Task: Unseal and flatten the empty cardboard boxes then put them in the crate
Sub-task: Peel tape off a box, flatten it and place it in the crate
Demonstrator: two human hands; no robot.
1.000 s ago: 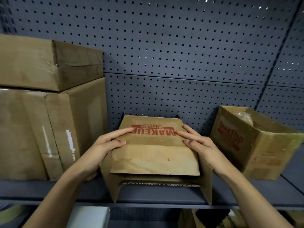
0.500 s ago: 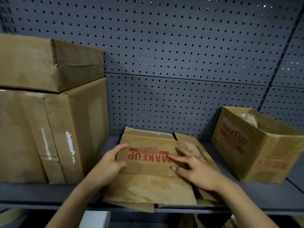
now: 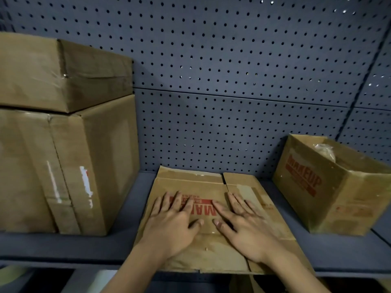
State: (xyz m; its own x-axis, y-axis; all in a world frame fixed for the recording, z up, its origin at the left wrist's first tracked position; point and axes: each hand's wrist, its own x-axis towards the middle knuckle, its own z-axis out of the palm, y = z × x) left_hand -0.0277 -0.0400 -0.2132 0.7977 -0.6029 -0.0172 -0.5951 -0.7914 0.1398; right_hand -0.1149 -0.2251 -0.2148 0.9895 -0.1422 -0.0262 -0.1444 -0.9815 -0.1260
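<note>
At 6 o'clock our left hand (image 3: 169, 227) and right hand (image 3: 243, 229) lie spread, palms pressing the flattened box (image 3: 194, 182) onto the shelf (image 3: 118, 246). It looks light and stiff but floppy at the creases, so we'd grip both side edges; an open box (image 3: 330, 193) stands at 3 o'clock.

flattened box (image 3: 211, 246) | brown cardboard, red print | flat on shelf edge

The cardboard box (image 3: 203, 218), standing open a second ago, now lies collapsed flat on the shelf (image 3: 118, 246); left hand (image 3: 171, 225) and right hand (image 3: 243, 227) move from its sides to press palms-down on top.
</note>
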